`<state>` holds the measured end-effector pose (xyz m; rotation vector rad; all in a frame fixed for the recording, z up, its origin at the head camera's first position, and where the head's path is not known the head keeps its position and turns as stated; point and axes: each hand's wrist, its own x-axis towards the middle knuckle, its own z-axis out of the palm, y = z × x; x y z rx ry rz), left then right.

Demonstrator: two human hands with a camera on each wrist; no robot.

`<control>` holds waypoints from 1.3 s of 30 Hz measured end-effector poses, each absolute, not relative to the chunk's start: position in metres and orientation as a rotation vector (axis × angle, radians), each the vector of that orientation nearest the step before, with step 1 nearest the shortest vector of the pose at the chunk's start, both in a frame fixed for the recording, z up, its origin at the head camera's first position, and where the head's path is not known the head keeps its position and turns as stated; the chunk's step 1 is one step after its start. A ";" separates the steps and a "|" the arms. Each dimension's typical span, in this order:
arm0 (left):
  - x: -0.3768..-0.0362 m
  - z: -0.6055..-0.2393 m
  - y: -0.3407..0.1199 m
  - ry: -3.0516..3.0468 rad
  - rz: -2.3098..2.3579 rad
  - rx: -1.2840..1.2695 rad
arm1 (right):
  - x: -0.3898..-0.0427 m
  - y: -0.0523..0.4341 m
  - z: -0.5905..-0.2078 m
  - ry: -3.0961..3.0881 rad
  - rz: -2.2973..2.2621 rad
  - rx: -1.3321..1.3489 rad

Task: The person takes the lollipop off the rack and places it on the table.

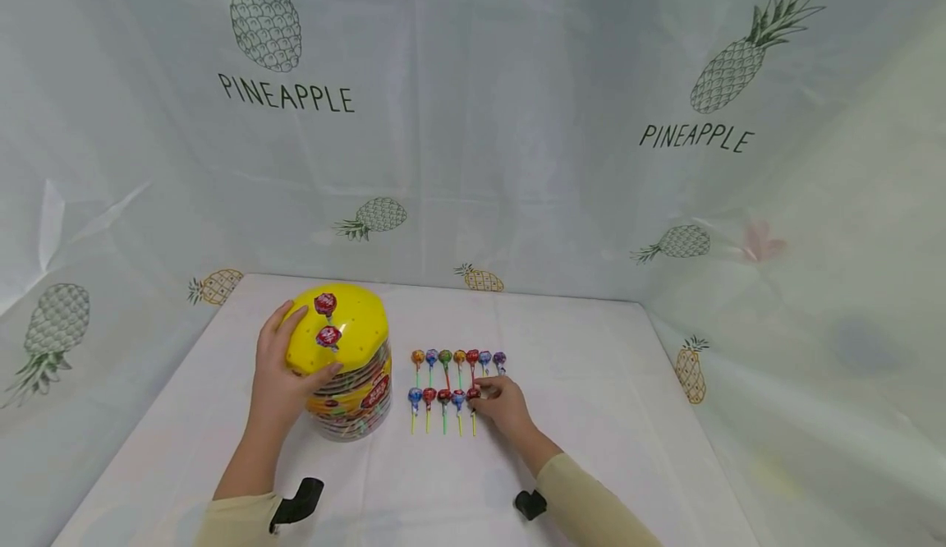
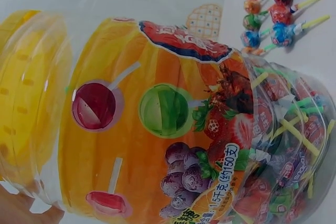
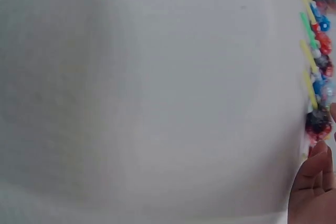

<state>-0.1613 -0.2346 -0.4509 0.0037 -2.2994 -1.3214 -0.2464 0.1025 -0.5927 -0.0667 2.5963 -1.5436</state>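
A clear tub of lollipops (image 1: 355,403) with a yellow lid (image 1: 355,325) stands at the table's left; two red lollipops (image 1: 326,305) stick up from the lid. My left hand (image 1: 306,350) grips the lid's edge, thumb in front and fingers over the far side. The left wrist view fills with the tub's orange fruit label (image 2: 157,129) and lid (image 2: 26,93). To the right, two rows of wrapped lollipops (image 1: 458,379) lie on the cloth. My right hand (image 1: 480,396) pinches the dark red lollipop (image 1: 474,394) (image 3: 317,121) at the front row's right end.
A white cloth covers the table (image 1: 591,448). Pale curtains printed with pineapples (image 1: 473,161) close in the back and both sides. Black wrist camera mounts (image 1: 299,502) sit on both sleeves. Bare cloth lies to the right of the lollipop rows.
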 end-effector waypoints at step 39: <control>-0.154 -0.453 -0.220 -2.249 -1.253 0.096 | -0.204 -0.005 -0.401 2.287 -1.994 -0.849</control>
